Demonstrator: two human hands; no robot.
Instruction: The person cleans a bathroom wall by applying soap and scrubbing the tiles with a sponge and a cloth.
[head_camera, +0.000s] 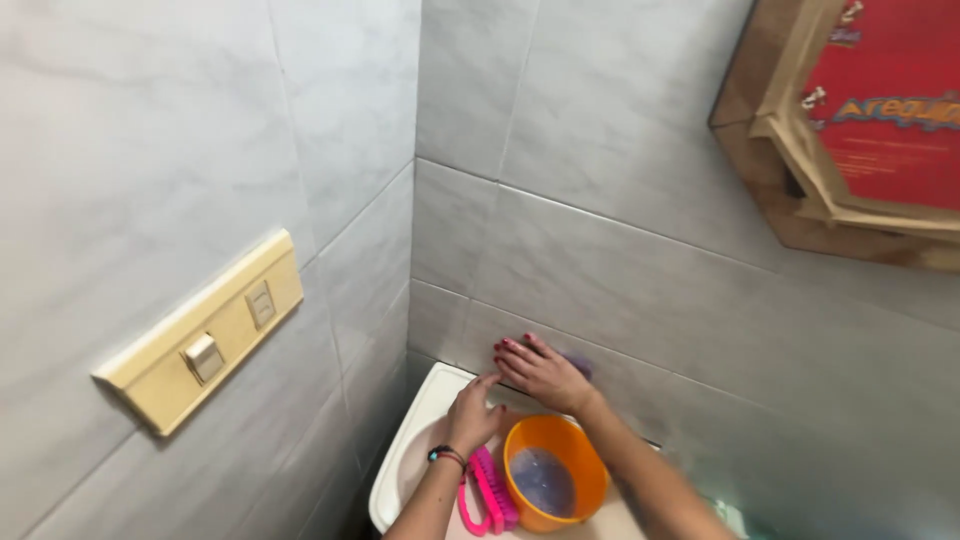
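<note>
Both hands work low in the head view, at the back edge of a white basin (420, 440) set into the corner of a grey tiled wall (620, 260). Her right hand (543, 372) lies flat against the lowest row of tiles, fingers spread and pressing a small purple cloth or sponge (578, 364) to the wall; only a sliver of it shows past the knuckles, so its exact kind cannot be told. Her left hand (475, 412) rests just beside the right, palm down on the basin's rim, fingers loosely curled and holding nothing that can be seen. A dark beaded bracelet (446, 455) circles the left wrist.

An orange plastic bowl (590, 470) with soapy water stands on the basin just below the hands, between the two forearms. A pink scrubbing brush (486, 492) lies touching the bowl's left side, close under the left wrist.

A cream switch plate (205, 335) with two switches is fixed to the left wall, well apart from the hands. A brown-framed red panel (850, 130) hangs at the upper right.
</note>
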